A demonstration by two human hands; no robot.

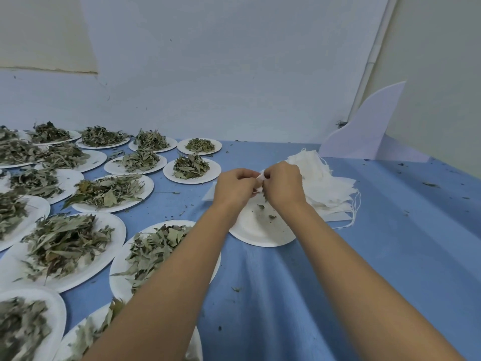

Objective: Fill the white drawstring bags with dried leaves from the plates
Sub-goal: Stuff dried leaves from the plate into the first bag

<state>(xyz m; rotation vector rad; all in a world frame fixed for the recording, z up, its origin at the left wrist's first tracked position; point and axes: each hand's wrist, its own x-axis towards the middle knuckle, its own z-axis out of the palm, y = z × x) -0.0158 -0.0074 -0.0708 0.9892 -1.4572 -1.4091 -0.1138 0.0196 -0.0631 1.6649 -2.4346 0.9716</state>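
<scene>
Fingers (252,179) of the left hand (235,187) and the right hand (282,183) are curled in tight and meet almost knuckle to knuckle, pinching a small white drawstring bag (260,176) between them. Only slivers of its cloth show past the fingertips, so whether its mouth is open or drawn closed cannot be told from this angle. The bag is held in the air just above a nearly bare paper plate (260,231). A dark leaf (265,198) hangs below the grip and a few scraps (261,206) lie on the plate. The likeliest slip is leaf missing the narrow mouth. Dry, stiff pieces pushed in by fingertips may snap or spring out, and anything that drops beyond the plate's rim lands on the blue cloth (364,256), already speckled with crumbs. Pulling the cord before the leaf is fully inside would trap stems in the neck and leave the bag gaping. Just beside the right hand sits the stack of empty bags (328,186), its loose drawstrings (355,209) trailing off the near edge. A finger catching one could drag several bags off the pile. Farther out, the left forearm passes low over a heaped plate (117,269), one of many filling the left side of the table, and a careless sweep there would scatter its leaves.
</scene>
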